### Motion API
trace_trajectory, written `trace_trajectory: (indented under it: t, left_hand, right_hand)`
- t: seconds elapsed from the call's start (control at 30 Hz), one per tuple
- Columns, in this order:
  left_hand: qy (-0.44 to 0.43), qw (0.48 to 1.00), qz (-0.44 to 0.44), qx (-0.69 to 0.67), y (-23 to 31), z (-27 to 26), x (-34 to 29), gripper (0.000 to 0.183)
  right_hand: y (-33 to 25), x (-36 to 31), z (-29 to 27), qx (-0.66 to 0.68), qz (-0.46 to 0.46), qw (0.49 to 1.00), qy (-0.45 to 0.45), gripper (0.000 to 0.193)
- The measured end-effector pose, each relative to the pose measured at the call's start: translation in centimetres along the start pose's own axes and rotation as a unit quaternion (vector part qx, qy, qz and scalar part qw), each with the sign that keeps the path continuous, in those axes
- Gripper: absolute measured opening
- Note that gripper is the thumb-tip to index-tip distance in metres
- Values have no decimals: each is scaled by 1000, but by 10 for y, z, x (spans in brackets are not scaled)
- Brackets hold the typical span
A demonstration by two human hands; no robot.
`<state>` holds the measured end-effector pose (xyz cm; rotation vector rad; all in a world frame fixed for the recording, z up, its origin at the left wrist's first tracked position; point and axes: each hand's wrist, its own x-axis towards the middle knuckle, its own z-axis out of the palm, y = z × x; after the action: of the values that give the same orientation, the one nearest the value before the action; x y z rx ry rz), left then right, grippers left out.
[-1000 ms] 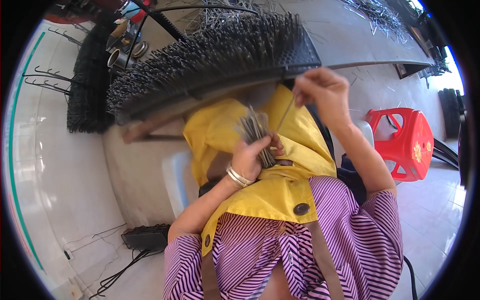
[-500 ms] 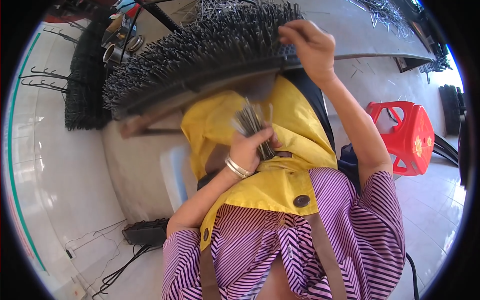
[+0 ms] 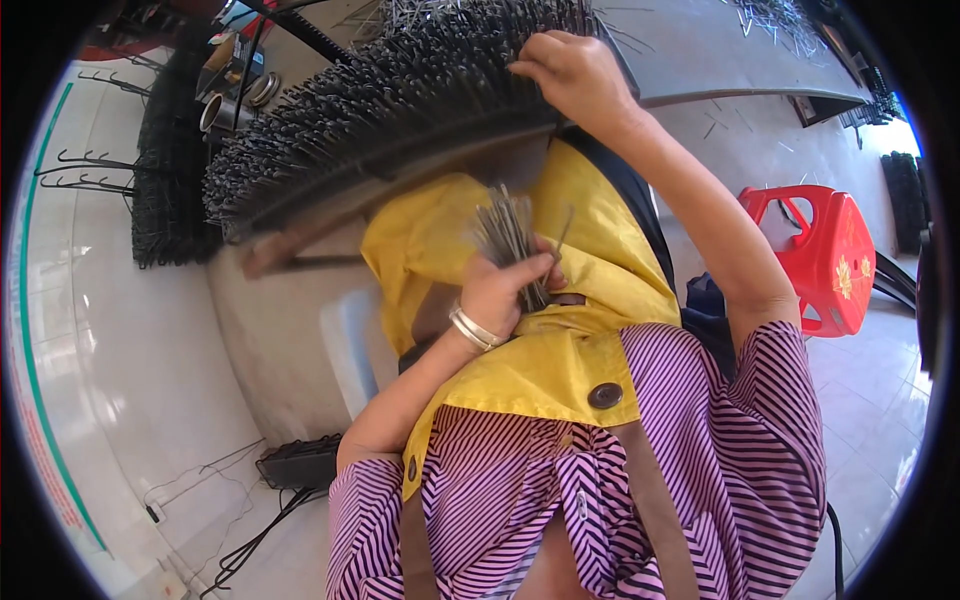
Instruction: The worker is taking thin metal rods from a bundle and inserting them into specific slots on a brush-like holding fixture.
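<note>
On your side of the long black rack (image 3: 385,172) packed with upright dark rods (image 3: 400,95), your left hand (image 3: 505,288) is closed around a fanned bundle of thin, grey, metal-looking rods (image 3: 507,228); slackening that grip could spill the outer ones. Over the rack's right part, your right hand (image 3: 582,82) looks pinched, whether on a rod I cannot tell; brushing the crowded tips could knock neighbours askew.

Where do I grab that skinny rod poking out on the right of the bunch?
Probably by its free tip, from the person's right: the thin grey rod leans away from the rod bundle there, while its lower end disappears at the left hand.
</note>
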<state>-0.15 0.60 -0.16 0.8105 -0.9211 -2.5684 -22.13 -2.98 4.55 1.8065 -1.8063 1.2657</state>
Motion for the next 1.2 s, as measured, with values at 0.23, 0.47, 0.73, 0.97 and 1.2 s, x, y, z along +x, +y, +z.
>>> trace_trajectory:
  t: [0.23, 0.47, 0.73, 0.97, 1.2]
  left_hand:
    - [14, 1000, 3, 16, 2, 3, -2, 17]
    - [43, 999, 18, -12, 13, 14, -1, 15]
    - [14, 998, 45, 48, 26, 37, 13, 14]
    - [4, 999, 0, 49, 7, 14, 10, 14]
    - [-47, 996, -23, 66, 3, 7, 8, 24]
  right_hand:
    - [-9, -5, -3, -77, -44, 993, -72, 15]
    - [-66, -68, -41, 263, 318, 899, -150, 13]
    - [-58, -63, -63, 421, 413, 806, -57, 4]
    - [-10, -20, -73, 272, 350, 889, 112, 6]
    - [7, -1, -43, 184, 171, 956, 150, 8]
